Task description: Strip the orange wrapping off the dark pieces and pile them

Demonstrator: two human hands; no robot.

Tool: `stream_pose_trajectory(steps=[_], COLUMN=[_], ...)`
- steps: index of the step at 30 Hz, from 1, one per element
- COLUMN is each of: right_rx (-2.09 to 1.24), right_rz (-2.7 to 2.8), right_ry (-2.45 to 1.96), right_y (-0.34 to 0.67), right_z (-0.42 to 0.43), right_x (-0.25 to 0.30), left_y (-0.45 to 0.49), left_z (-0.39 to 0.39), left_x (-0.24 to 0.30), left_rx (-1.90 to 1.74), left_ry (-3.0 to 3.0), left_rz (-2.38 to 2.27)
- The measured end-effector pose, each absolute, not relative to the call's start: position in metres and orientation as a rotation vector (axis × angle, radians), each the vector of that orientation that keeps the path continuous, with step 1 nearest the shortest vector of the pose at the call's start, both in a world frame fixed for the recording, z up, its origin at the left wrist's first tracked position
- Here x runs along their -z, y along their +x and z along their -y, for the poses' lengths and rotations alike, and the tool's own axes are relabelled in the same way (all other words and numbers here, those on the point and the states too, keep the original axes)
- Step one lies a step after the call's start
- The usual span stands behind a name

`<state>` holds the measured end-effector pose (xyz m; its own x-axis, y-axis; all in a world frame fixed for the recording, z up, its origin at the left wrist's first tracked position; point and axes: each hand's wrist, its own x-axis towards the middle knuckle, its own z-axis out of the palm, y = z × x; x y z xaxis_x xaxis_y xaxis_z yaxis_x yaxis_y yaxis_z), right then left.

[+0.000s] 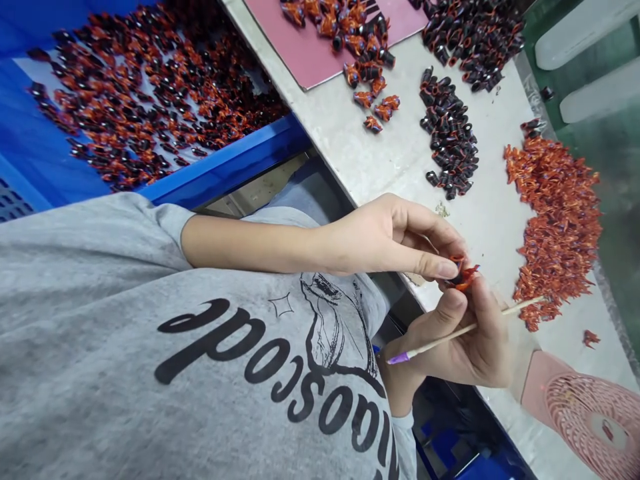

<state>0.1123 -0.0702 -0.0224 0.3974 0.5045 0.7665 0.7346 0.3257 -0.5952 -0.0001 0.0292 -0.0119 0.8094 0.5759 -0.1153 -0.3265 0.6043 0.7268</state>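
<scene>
Two bare hands fill the lower middle of my feed, reaching out past a gray T-shirt (pixel 150 333) printed with black lettering. The left hand (pixel 385 237) is curled, its thumb and forefinger pinching a small orange-and-black molded piece (pixel 463 276) at the fingertips. The right hand (pixel 465 353) closes on a thin wooden stick (pixel 440 339) with a purple end (pixel 397 358), and its thumb and fingertips press up against that same piece, which sits between both hands above the table. I can't make out the piece's exact shape from here. On the pale work table (pixel 400 173), a heap of orange pieces (pixel 557 227) lies beyond the hands, with a cluster of black-and-orange pieces (pixel 450 133) near it. More sit on a pink mat (pixel 305 47), a blue crate (pixel 225 157) holds many others, and a pink desk fan (pixel 595 427) stands at the lower right.
</scene>
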Motion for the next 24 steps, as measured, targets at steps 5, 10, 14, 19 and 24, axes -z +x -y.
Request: stream_pose_trajectory(steps=[5,10,14,19,24], right_rx=[0.233,0.275,0.355,0.390,0.382], right_rz=[1.400,1.437,1.483,1.521,1.560], right_ry=[-1.324,-1.363,-1.331,-1.337,-1.351], right_y=[0.1204,0.1224,0.1207,0.1208,0.1203], right_z=[0.0730,0.0732,0.0748,0.0779,0.0780], right_x=[0.0236,0.0257,0.0255,0.0282,0.0266], left_y=[-0.0010,-0.0015,-0.0013,-0.0016,0.0013], left_z=[-0.0286,-0.0291,-0.0319,-0.0323,-0.0291], left_x=[0.0131,0.0145,0.0124,0.0138,0.0202], left_rx=[-0.546,-0.564,-0.609,-0.683,-0.836], left_ry=[0.791,0.833,0.954,1.075,1.105], left_rz=[-0.382,-0.386,-0.345,-0.318,-0.201])
